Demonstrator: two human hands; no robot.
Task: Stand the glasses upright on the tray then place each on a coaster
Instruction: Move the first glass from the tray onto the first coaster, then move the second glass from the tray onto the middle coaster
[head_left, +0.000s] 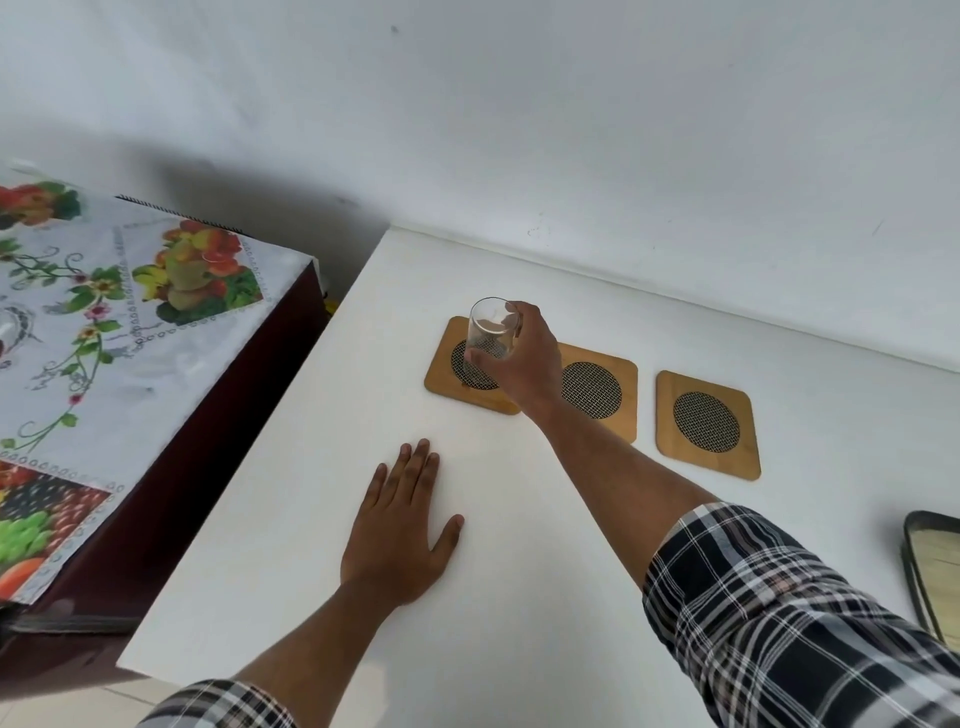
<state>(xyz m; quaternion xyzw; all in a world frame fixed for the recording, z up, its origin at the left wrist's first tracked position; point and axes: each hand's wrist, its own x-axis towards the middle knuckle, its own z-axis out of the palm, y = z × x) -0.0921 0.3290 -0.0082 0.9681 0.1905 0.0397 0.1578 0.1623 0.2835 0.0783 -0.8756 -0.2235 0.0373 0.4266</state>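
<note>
Right hand (519, 364) wrapped around clear drinking glass (492, 328), fingers clamped on its side, glass upright over mesh centre of leftmost wooden coaster (457, 379); contact with coaster not clear. Left hand (400, 530) flat, palm down on white table (291, 519), fingers spread slightly, holding nothing. Middle coaster (597, 392) just beside the first, partly hidden by right wrist. Third coaster (707, 423) near, bare. Tray (930, 566) edge at far right. Floral-fruit tablecloth (104, 332) on separate table at left.
</note>
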